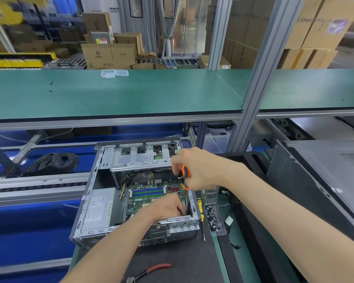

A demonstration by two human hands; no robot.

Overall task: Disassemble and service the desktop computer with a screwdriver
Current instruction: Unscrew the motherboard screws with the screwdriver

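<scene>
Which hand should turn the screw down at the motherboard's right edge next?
Right. The right hand already grips the orange screwdriver over that edge of the open computer case. The left hand rests on the motherboard, apparently steadying the shaft.

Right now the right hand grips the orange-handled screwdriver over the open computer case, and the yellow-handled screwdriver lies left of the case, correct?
Not quite: the head view shows the yellow-handled screwdriver lying right of the open computer case. The right hand does grip the orange-handled screwdriver over it.

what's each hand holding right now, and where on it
The right hand grips the orange screwdriver by its handle. The left hand reaches into the computer case; whether it holds anything cannot be told.
</scene>
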